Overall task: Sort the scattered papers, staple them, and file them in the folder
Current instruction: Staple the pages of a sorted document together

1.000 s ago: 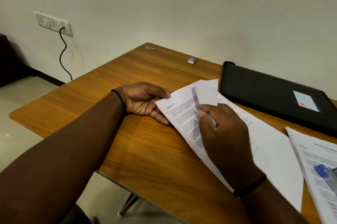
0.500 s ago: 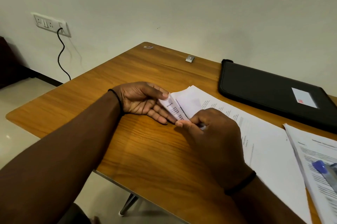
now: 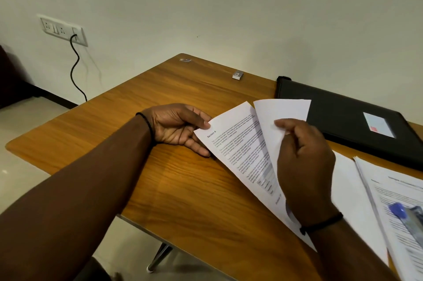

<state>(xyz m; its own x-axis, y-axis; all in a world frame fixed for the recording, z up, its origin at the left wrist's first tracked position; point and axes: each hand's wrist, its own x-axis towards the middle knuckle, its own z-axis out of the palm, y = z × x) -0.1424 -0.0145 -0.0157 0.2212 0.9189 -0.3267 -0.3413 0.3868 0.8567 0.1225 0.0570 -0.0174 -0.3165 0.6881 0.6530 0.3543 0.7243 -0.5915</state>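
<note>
At centre frame our left hand (image 3: 180, 129) pinches the printed papers' (image 3: 240, 150) corner; our right hand (image 3: 304, 166) grips a lifted blank sheet (image 3: 281, 111). The black folder (image 3: 338, 116) lies at the right.

I see the folder (image 3: 338, 120) along the table's (image 3: 137, 143) far right edge, papers (image 3: 240, 155) before it, small box (image 3: 237, 75) near the far edge.

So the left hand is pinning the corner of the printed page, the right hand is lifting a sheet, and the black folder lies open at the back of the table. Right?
Not quite: in the head view the black folder lies closed. The rest holds: the left hand pins the corner of the printed page, and the right hand lifts a sheet.
</note>
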